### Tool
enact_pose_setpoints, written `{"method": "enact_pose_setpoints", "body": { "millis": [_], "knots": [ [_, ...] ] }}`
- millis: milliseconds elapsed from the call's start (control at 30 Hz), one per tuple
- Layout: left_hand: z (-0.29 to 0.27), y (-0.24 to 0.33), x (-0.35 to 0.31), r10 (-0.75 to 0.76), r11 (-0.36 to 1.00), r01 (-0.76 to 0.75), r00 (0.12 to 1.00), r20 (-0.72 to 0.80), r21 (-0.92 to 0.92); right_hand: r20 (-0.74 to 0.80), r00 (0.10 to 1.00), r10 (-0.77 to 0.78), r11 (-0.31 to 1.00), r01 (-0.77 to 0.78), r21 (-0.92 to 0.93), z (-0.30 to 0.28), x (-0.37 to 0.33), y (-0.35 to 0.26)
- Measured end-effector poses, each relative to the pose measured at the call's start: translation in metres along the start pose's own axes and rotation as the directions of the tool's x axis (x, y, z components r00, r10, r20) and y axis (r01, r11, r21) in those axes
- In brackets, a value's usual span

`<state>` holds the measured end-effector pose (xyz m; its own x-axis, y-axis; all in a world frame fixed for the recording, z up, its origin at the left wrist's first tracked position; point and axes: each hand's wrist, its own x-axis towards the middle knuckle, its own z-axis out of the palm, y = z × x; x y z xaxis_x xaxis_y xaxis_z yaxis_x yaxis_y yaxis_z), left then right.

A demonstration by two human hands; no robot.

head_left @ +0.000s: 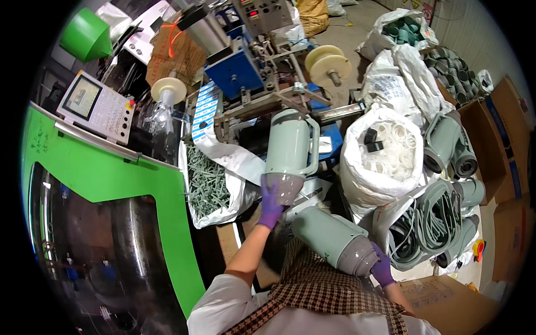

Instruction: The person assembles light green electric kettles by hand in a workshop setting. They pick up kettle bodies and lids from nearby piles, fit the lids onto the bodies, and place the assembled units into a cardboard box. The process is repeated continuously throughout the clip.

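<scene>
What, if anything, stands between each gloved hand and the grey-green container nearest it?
Nothing visible does: the left hand touches the upper container's grey end directly, and the right hand touches the lower container's grey end.

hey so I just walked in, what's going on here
A person's purple-gloved left hand is on the near end of one green jug, in front of a blue machine. The right hand, also gloved, holds another green jug by its gray end, closer to the body. An open sack of white rings stands to the right.

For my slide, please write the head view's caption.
Gloved left hand on one green container, gloved right hand on a second container.
</scene>
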<state>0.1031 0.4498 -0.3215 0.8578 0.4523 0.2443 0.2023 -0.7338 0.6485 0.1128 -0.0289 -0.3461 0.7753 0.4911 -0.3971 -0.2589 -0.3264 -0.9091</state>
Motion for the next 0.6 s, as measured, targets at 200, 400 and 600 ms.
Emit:
{"method": "enact_pose_setpoints", "body": {
  "millis": [200,400,600],
  "knots": [
    [0.070,0.009,0.111,0.104,0.939,-0.077,0.993,-0.063,0.335,0.083,0.996,0.038,0.993,-0.029,-0.112,-0.010,-0.001,-0.102],
    [0.049,0.047,0.210,-0.145,0.762,-0.071,0.950,0.276,0.643,0.030,0.996,0.085,0.994,-0.083,-0.071,-0.028,0.015,-0.137],
    [0.013,0.068,0.186,0.257,0.770,-0.379,0.921,0.293,0.514,0.116,0.978,-0.174,0.977,0.185,-0.101,-0.088,0.039,-0.208]
  ]
}}
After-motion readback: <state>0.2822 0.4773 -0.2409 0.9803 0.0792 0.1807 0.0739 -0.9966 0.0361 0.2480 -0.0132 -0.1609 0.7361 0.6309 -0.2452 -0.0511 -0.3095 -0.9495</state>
